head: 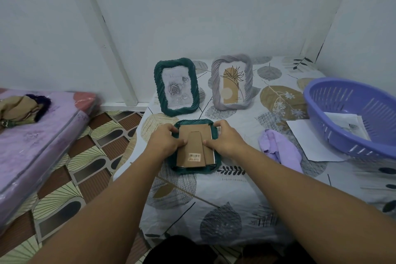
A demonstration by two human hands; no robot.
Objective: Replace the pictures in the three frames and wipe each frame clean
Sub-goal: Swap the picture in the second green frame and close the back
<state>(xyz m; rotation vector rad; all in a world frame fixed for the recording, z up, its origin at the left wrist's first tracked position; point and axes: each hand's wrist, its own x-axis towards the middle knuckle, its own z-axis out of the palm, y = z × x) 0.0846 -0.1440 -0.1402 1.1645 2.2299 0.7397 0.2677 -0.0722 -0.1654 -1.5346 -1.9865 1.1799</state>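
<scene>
Working on the face-down green frame [195,123] at picture centre, on the leaf-print cover [225,188]; brown backing board [194,135] uppermost, its stand flap with barcode sticker pointing toward the lower edge. Seemingly at the opening or reseating of that backing, though impossible to tell which. Left hand [166,140] curled over the frame's left edge, thumb pressed on the board; right hand [224,137] mirrored on the right edge, thumb beside the flap, fingers hooked over the rim. Both forearms reaching in from the bottom corners, wrists low and level. Next, probably: even thumb pressure or a lift at the board's edges, without bending it. Above, standing upright: second green frame [176,87] and grey frame [232,81]. At right: lilac cloth [278,150], loose paper sheets [308,135], purple basket [351,118] partly over them.
</scene>
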